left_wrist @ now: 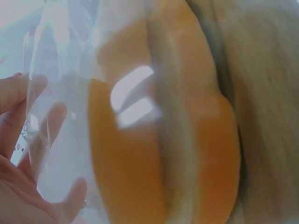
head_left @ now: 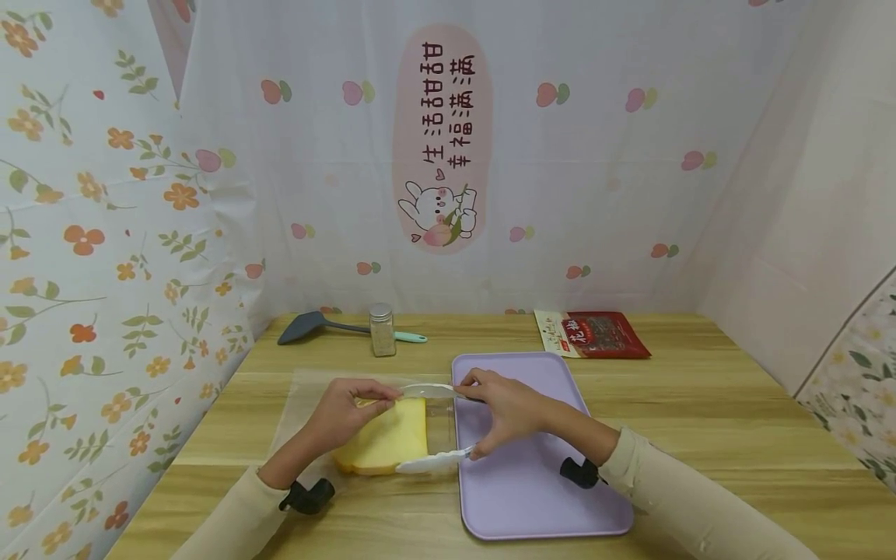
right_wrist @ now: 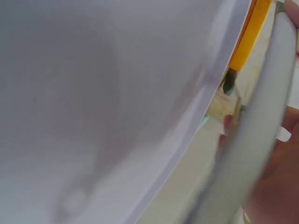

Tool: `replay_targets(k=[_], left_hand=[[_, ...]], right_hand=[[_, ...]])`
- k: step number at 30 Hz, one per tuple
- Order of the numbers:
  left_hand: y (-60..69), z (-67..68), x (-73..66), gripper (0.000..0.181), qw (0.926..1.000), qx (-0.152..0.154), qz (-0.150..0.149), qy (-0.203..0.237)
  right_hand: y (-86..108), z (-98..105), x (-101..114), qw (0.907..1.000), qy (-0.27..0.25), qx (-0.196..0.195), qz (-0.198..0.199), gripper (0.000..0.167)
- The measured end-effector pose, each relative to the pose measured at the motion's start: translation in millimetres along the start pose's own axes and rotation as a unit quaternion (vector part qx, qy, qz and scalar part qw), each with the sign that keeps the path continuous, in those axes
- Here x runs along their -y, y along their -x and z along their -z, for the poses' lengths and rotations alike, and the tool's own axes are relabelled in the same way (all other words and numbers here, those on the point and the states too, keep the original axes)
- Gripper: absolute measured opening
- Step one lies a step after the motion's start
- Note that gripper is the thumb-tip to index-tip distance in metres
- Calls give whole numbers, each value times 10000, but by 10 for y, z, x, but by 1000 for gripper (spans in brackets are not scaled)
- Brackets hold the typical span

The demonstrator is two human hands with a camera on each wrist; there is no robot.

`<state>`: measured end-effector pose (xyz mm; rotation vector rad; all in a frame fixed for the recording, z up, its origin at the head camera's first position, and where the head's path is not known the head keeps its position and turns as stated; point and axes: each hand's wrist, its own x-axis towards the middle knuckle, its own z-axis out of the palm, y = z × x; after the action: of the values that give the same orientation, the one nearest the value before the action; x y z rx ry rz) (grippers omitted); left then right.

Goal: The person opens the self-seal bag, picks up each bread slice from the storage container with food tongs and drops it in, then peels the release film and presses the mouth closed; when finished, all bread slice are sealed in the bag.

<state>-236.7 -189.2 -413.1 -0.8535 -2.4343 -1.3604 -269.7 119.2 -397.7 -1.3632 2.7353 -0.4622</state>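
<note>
Yellow bread slices [head_left: 392,435] lie on the table inside a clear plastic bag [head_left: 441,424]. In the left wrist view, orange crusts [left_wrist: 212,140] show through shiny film. My left hand [head_left: 343,412] reaches over the bread and pinches the bag's film at the upper edge, with thumb and forefinger. White tongs [head_left: 430,461] point left, their two wavy-edged arms spread apart on either side of the bag's mouth. Fingers and thumb of my right hand [head_left: 507,404] hold one arm each. The right wrist view has one blurred white arm [right_wrist: 261,126] close up; the tongs' hinge cannot be made out.
Under my right hand lies a lilac tray [head_left: 546,498]. Farther back are a dark spatula [head_left: 301,327] with a mint handle end, a spice jar [head_left: 383,334] standing in front of it, and a red-and-white spice packet [head_left: 595,334]. Patterned curtains [head_left: 595,194] close off the back and sides.
</note>
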Motion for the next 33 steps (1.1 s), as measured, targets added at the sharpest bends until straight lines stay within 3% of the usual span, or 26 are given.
replay_targets(k=[5,15,25,33], left_hand=[[6,-11,15,9,10000,-20,-30,11],[28,-15,44,10,10000,3,35,24],[24,2,8,12,9999,-99,17,48],[24,11,0,10,9999,14,-69,117]], right_hand=[[39,0,-9,9999,-112,68,-69,101],[132,4,26,9993,-35,-366,20,96],[208,-39,-4,9865,-1110,-787,907,59],[318,-77,59,9734,-1796,-890,1108,37]])
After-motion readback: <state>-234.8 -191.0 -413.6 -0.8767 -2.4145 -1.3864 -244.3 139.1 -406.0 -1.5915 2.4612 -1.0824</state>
